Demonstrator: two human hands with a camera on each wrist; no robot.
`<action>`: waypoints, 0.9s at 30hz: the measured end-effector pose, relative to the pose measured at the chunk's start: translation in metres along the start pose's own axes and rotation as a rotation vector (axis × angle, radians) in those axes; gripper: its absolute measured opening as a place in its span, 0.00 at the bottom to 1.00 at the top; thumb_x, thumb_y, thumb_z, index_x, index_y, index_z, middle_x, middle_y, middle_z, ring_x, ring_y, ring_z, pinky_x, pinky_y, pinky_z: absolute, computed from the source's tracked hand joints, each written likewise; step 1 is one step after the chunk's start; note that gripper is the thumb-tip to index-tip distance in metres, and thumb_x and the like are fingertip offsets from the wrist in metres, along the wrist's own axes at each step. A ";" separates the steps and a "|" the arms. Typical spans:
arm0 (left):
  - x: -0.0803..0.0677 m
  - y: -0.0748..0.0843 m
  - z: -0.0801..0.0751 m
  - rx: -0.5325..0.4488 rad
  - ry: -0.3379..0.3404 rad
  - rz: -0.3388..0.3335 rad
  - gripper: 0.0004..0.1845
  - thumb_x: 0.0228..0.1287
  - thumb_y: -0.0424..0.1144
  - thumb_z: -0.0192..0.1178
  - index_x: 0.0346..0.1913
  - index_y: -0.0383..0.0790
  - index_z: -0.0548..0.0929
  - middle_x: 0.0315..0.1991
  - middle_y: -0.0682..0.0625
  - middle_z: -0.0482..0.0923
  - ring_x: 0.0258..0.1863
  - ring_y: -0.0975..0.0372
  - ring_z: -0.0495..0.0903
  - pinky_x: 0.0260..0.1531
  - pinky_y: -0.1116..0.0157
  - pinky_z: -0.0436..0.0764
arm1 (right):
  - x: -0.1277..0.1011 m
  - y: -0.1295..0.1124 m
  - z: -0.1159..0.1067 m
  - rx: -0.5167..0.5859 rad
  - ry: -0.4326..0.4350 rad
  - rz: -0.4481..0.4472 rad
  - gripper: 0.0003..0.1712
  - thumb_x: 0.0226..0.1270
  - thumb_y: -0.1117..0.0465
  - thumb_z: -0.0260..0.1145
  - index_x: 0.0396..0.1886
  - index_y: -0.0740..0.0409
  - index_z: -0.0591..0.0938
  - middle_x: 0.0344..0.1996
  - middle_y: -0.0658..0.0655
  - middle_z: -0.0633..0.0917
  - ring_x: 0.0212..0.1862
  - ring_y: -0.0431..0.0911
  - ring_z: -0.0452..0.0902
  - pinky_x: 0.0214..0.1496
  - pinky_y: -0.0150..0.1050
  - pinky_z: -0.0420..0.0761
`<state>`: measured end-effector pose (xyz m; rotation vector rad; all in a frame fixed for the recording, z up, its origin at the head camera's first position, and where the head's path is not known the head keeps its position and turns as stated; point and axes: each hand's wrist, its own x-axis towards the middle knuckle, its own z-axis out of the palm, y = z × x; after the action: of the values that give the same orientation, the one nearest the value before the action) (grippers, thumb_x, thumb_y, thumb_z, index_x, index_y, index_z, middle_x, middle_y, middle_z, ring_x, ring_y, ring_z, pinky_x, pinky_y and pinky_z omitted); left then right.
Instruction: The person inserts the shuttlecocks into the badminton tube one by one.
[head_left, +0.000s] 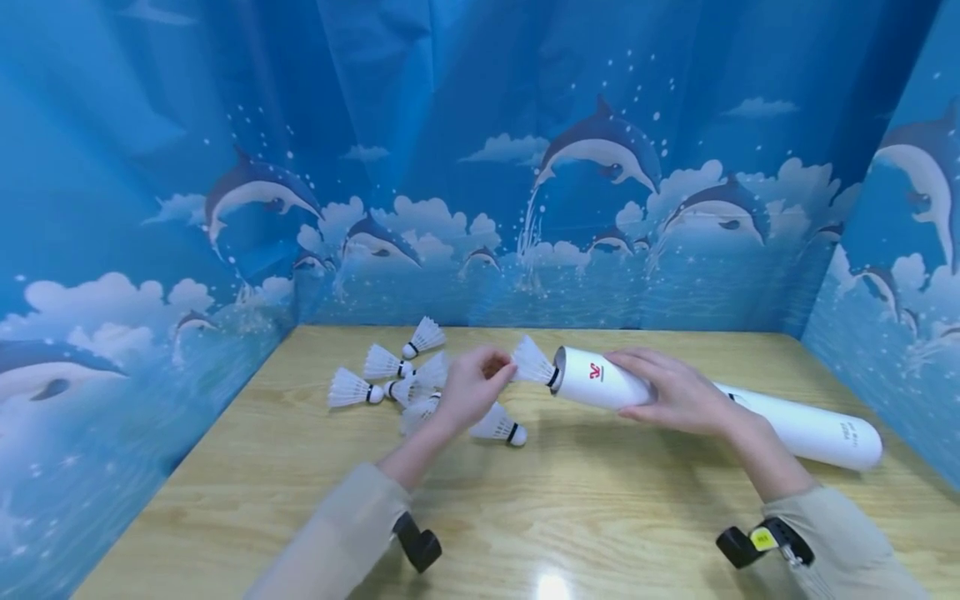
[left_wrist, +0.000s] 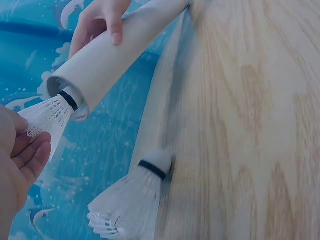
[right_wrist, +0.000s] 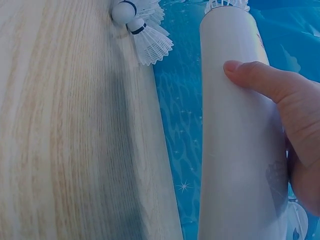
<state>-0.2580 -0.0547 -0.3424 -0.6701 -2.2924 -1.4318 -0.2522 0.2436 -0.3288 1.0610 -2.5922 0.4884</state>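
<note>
Shuttlecock [head_left: 534, 362] sits cork-first at the tube [head_left: 600, 382] mouth, feathers pinched by left hand [head_left: 471, 387]. Right hand [head_left: 675, 390] wraps the tube, steadying it above the desk [head_left: 600, 517]; spare shuttlecocks [head_left: 390, 375] lie nearby.

A long white tube [head_left: 720, 404] lies tilted across the bench's right side; a white feathered shuttlecock [head_left: 534, 363] sits cork-first in its left mouth.
</note>
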 end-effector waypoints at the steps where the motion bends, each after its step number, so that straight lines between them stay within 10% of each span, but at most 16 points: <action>1: 0.000 0.001 0.002 0.002 -0.006 -0.002 0.02 0.60 0.30 0.60 0.33 0.34 0.80 0.28 0.48 0.80 0.27 0.63 0.78 0.30 0.70 0.78 | 0.000 0.000 0.000 -0.001 0.003 -0.003 0.44 0.44 0.55 0.77 0.63 0.59 0.70 0.57 0.62 0.74 0.54 0.58 0.72 0.46 0.56 0.76; 27: -0.006 0.001 0.017 -0.038 -0.148 -0.131 0.03 0.63 0.35 0.59 0.34 0.38 0.80 0.28 0.52 0.79 0.27 0.66 0.76 0.28 0.70 0.77 | 0.001 -0.001 0.011 -0.140 0.098 -0.166 0.46 0.40 0.53 0.77 0.63 0.57 0.70 0.58 0.60 0.74 0.52 0.57 0.74 0.46 0.55 0.76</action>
<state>-0.2533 -0.0408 -0.3523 -0.6681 -2.4686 -1.5355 -0.2534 0.2373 -0.3385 1.1610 -2.3900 0.3056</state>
